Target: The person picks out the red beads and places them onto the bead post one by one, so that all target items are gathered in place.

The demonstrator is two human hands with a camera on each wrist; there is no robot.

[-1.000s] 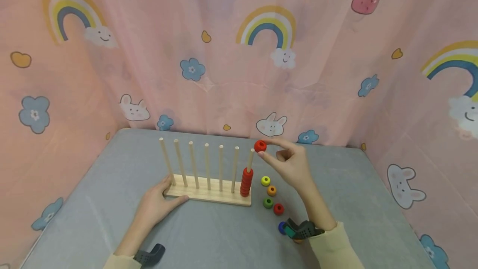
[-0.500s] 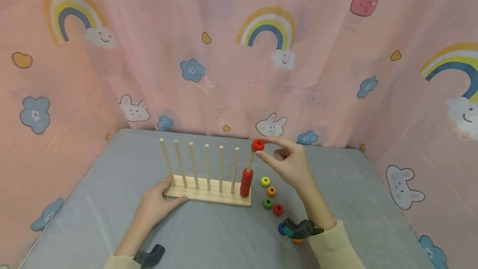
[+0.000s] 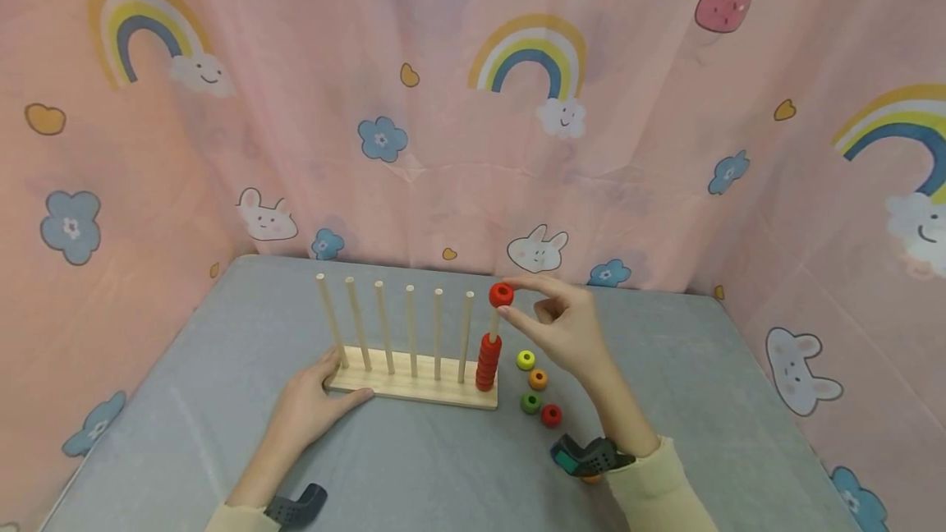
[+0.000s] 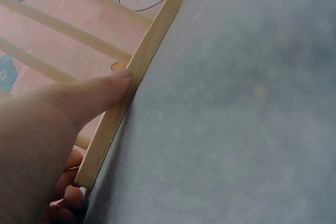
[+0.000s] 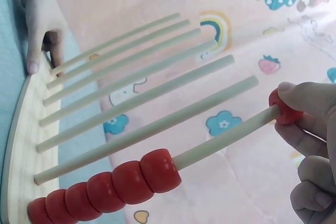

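A wooden peg board [image 3: 424,390] with a row of upright pegs stands on the table. My left hand [image 3: 310,402] grips its left end, thumb on the front edge and fingers curled behind. Between thumb and forefinger, my right hand [image 3: 567,328] pinches a red bead [image 5: 287,113] at the top of the rightmost peg [image 5: 226,137]. In the right wrist view the peg's tip meets the bead; how far it enters is hidden. Several red beads [image 3: 487,364] are stacked lower on that peg. The other pegs carry no beads.
Right of the board lie a yellow bead [image 3: 525,365], an orange bead [image 3: 538,384], a green bead [image 3: 530,409] and a red bead [image 3: 551,420]. The right wrist's black device [image 3: 591,458] partly covers another orange bead [image 3: 592,479]. A pink patterned curtain [image 3: 458,187] surrounds the grey table [image 3: 414,466].
My right hand has moved slightly left with the red bead, from beside the rightmost peg to its top. The blue bead is now hidden by the wrist device. My left hand stays put.
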